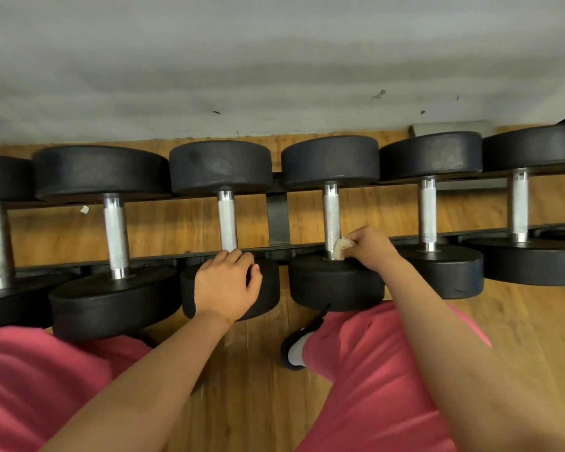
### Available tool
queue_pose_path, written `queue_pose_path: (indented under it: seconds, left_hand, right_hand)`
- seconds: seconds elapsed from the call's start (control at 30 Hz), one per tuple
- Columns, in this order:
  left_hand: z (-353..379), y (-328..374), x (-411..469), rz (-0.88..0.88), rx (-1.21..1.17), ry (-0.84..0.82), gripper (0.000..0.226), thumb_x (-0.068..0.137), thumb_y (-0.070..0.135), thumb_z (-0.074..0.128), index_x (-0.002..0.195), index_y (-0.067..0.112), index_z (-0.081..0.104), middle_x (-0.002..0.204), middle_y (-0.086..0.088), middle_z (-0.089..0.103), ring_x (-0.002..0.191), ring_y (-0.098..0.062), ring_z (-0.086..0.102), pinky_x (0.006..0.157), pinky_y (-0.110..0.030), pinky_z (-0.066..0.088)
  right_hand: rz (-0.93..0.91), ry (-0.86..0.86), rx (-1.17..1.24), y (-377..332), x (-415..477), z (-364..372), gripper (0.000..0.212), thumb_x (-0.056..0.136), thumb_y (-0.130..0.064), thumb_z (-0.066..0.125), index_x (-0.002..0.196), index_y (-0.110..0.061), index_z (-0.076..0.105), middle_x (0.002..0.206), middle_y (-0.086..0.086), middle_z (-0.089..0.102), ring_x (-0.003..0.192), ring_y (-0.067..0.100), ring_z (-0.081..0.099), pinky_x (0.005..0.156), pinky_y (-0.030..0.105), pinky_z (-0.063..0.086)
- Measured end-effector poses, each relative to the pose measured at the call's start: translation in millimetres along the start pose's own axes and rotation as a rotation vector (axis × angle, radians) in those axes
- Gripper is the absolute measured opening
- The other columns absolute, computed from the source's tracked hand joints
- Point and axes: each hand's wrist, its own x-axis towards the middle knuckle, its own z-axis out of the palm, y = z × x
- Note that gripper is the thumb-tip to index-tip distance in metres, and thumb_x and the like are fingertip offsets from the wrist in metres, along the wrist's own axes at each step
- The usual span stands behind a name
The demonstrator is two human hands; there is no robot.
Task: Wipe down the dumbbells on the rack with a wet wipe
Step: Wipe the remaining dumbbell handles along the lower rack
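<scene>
Right hand (371, 251): right of centre in the frame, fingers curled, pinching the wet wipe (341, 247) between thumb and fingertips.
Wet wipe: crumpled and off-white, pressed against the lower end of the silver handle of the fourth dumbbell (330, 210) counted from the left edge, just above its near black head.
Left hand (225, 285): centre of the frame, palm down on the near head of the third dumbbell (226, 220), fingers bent over the top of that head at the foot of the handle, holding it.
Other dumbbells (427, 207): two to the left and two to the right. All lie side by side across the frame with handles pointing up and down the picture, black round heads at both ends.
Rack (278, 216): black, with two rails running left to right under the dumbbell heads and a cross piece between the third and fourth dumbbells.
Floor (509, 337): brown wood planks, seen under the rack and at lower right.
Wall (274, 60): grey, filling the upper part of the frame.
Trousers (372, 370): pink, at lower left and lower centre.
Shoe (295, 352): dark with a white part, below the fourth dumbbell.
</scene>
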Motion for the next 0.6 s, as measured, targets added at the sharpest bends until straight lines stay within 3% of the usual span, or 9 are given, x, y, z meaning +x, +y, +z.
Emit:
queue_pose_path:
  seconds: [0.13, 0.2, 0.33, 0.43, 0.5, 0.6]
  left_hand:
    - [0, -1, 2, -0.002, -0.006, -0.013, 0.035, 0.090, 0.036, 0.036, 0.078, 0.021, 0.065, 0.072, 0.006, 0.060, 0.068, -0.016, 0.058, 0.052, -0.023, 0.032]
    - [-4, 1, 3, -0.033, -0.029, -0.030, 0.028, 0.092, 0.036, 0.044, 0.079, 0.023, 0.064, 0.074, 0.008, 0.059, 0.072, -0.014, 0.057, 0.053, -0.023, 0.031]
    - [-11, 5, 7, -0.236, -0.126, -0.176, 0.017, 0.092, 0.042, 0.055, 0.082, 0.031, 0.063, 0.084, 0.014, 0.061, 0.085, -0.008, 0.057, 0.059, -0.026, 0.039]
    - [-27, 7, 20, -0.447, -0.563, -0.393, 0.011, 0.093, 0.035, 0.060, 0.085, 0.033, 0.067, 0.096, 0.015, 0.066, 0.098, -0.009, 0.060, 0.085, -0.031, 0.049]
    - [-50, 18, 28, -0.467, -0.868, -0.378, 0.013, 0.096, 0.019, 0.057, 0.095, 0.022, 0.069, 0.107, 0.006, 0.067, 0.107, -0.014, 0.060, 0.094, -0.028, 0.046]
    - [-91, 43, 27, -0.373, -1.082, -0.333, 0.023, 0.100, 0.019, 0.050, 0.118, 0.021, 0.065, 0.120, 0.006, 0.064, 0.112, -0.009, 0.059, 0.097, -0.025, 0.046]
  right_hand:
    - [0.098, 0.027, -0.090, -2, 3, 6, 0.036, 0.087, -0.029, 0.071, 0.114, -0.006, 0.066, 0.116, 0.014, 0.059, 0.104, 0.026, 0.058, 0.081, 0.033, 0.048]
    - [0.070, 0.045, -0.062, -3, -3, 4, 0.035, 0.087, -0.029, 0.071, 0.111, -0.004, 0.067, 0.112, 0.014, 0.061, 0.102, 0.025, 0.058, 0.079, 0.032, 0.047]
    - [-0.135, 0.068, 0.355, -18, -35, 6, 0.020, 0.085, -0.020, 0.074, 0.094, -0.003, 0.073, 0.092, 0.010, 0.070, 0.088, 0.021, 0.062, 0.076, 0.030, 0.048]
    - [-0.267, 0.079, 0.576, -35, -69, 4, 0.009, 0.088, -0.013, 0.069, 0.096, -0.010, 0.072, 0.091, 0.002, 0.069, 0.085, 0.009, 0.062, 0.074, 0.015, 0.047]
    - [-0.323, 0.029, 0.731, -42, -88, -1, 0.012, 0.091, -0.010, 0.064, 0.101, -0.016, 0.069, 0.092, -0.006, 0.068, 0.081, -0.003, 0.062, 0.070, 0.008, 0.046]
    - [-0.392, -0.060, 0.867, -46, -109, -7, 0.020, 0.093, -0.008, 0.061, 0.108, -0.021, 0.066, 0.098, -0.007, 0.069, 0.088, 0.000, 0.064, 0.076, 0.017, 0.051]
